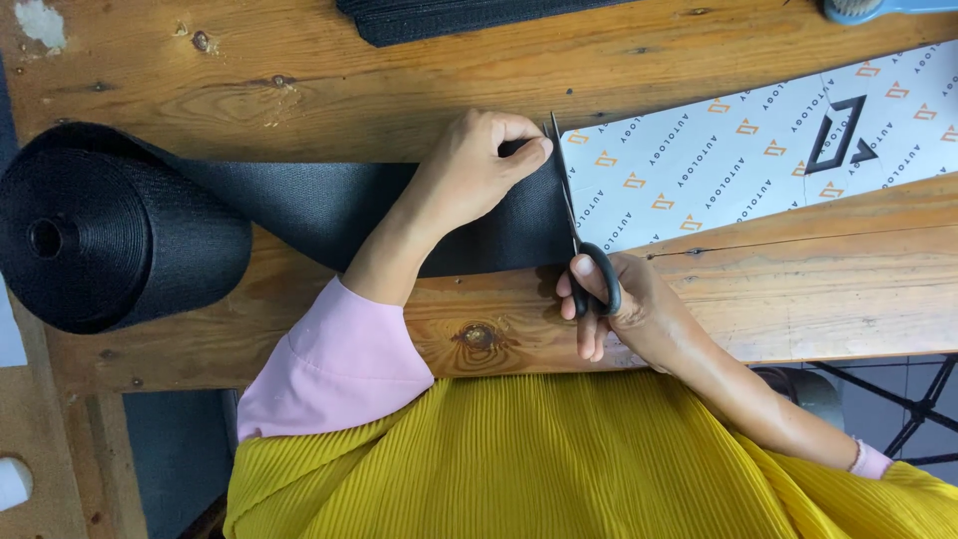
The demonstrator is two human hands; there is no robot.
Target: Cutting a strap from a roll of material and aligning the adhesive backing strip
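Note:
A big roll of wide black webbing (100,235) lies at the left of the wooden table (349,80), and its loose strip (319,205) runs right across the boards. My left hand (469,170) presses down on the strip's end, fingers curled at its far edge. My right hand (619,309) grips black-handled scissors (579,240), whose blades lie across the strip right next to my left fingertips, along the edge of a white printed card (758,150).
A stack of cut black strips (449,15) sits at the table's far edge. A pale blue object (878,8) pokes in at the top right. My yellow pleated garment (559,459) fills the foreground. Black stand legs (918,409) show at lower right.

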